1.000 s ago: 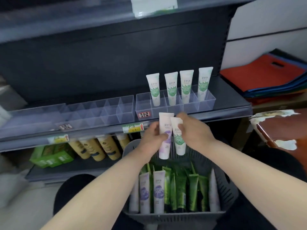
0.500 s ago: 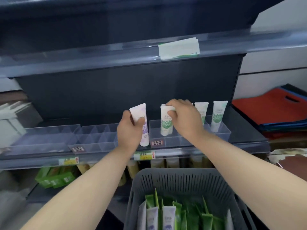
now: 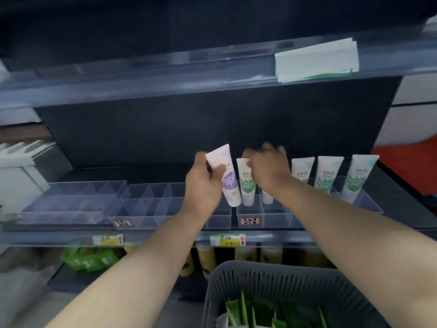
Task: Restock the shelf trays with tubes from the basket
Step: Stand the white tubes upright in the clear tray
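"Where's the purple tube (image 3: 230,183) right now?"

"In the left hand (image 3: 203,185), just left of the labelled tray (image 3: 272,216) and above its front row. The fingers are wrapped round the tube's upper half with the thumb across the front. The flat crimped end sticks out above the knuckles and the cap end hangs clear below the hand. The tube is tilted, with the cap end leaning toward the labelled tray. It's held in the air, and I can't see it resting in any compartment."

"And the right hand (image 3: 269,169)?"

"Over the labelled tray's leftmost column. Its fingers are curled down onto the crimped top of a green tube (image 3: 247,185), with the thumb at the front edge. The hand is blurred, so I can't say how firm that pinch is. The tube hangs straight below the fingers, upright, its cap end down behind the tray's front wall."

"How close are the two tubes?"

"Side by side. The purple one's lower end is just beside the green one, but I can't tell whether they touch."

"What else is in the labelled tray?"

"Three standing tubes (image 3: 327,171) in its back row, to the right of the right hand. The bottom of a hidden tube (image 3: 267,198) shows under the wrist."

"What's around it?"

"The grey slotted basket (image 3: 272,278) sits below the labelled tray, with basket tubes (image 3: 243,308) poking up inside. A second clear tray (image 3: 146,204) lies to the left."
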### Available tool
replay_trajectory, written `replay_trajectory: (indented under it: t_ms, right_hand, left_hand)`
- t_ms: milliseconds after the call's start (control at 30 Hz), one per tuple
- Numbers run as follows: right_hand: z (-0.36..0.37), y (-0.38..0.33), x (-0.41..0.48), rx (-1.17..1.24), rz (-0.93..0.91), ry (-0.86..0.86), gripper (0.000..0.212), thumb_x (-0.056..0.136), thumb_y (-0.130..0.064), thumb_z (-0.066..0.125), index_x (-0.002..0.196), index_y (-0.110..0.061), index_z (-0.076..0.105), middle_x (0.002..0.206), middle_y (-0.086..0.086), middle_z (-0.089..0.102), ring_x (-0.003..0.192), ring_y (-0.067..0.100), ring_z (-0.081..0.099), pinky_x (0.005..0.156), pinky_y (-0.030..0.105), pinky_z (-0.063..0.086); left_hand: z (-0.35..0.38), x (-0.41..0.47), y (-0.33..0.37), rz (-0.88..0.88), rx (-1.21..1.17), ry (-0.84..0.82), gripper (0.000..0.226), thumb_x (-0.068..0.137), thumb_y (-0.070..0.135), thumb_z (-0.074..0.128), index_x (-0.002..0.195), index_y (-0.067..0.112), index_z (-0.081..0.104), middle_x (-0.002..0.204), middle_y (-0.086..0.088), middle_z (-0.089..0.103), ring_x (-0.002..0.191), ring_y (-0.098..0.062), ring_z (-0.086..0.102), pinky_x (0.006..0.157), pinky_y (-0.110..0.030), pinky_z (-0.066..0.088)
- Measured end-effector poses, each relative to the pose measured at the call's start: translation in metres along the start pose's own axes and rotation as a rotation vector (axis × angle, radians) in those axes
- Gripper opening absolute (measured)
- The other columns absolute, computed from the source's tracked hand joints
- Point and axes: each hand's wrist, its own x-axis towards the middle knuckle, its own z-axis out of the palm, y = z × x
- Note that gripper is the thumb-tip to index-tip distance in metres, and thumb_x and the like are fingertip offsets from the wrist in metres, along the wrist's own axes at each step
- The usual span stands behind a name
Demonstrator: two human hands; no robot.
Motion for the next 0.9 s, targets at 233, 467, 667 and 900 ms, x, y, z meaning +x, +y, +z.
replay_trajectory:
  t_ms: [233,467,667,900]
  right_hand:
    - [0.013,0.009,0.002,0.088,-0.045,0.097,0.034,0.088,-0.016,0.054,0.120,-0.027,0.061,0.106,-0.001,0.068,0.107,0.026,0.046,0.082,0.037,0.029]
    - [0.009,0.028,-0.037,0.090,-0.098,0.289,0.036,0.073,-0.001,0.068,0.104,-0.018,0.069,0.099,0.002,0.069,0.093,0.030,0.055,0.072,0.037,0.041]
    - [0.017,0.040,-0.086,0.130,-0.128,0.254,0.036,0.071,0.001,0.073,0.102,-0.016,0.070,0.096,0.004,0.069,0.089,0.029,0.058,0.068,0.040,0.049]
    - [0.029,0.045,-0.134,0.152,-0.142,0.186,0.032,0.075,0.001,0.069,0.103,-0.015,0.070,0.097,0.003,0.069,0.092,0.027,0.058,0.072,0.038,0.047]
  left_hand:
    - [0.016,-0.004,-0.005,0.032,-0.026,-0.010,0.022,0.087,0.008,0.060,0.098,0.022,0.048,0.083,0.005,0.062,0.082,-0.017,0.064,0.072,-0.050,0.057]
    - [0.036,-0.008,-0.007,0.038,0.088,-0.113,0.015,0.091,0.007,0.055,0.100,0.014,0.046,0.079,0.005,0.057,0.072,-0.011,0.058,0.061,-0.023,0.052]
    - [0.051,-0.019,-0.010,-0.027,0.242,-0.181,0.019,0.094,0.008,0.052,0.112,0.010,0.047,0.094,-0.003,0.057,0.085,-0.017,0.055,0.066,-0.026,0.039]
    - [0.045,-0.023,-0.005,-0.047,0.290,-0.181,0.026,0.092,0.005,0.054,0.117,0.007,0.048,0.096,-0.001,0.056,0.085,-0.013,0.053,0.059,-0.010,0.036]
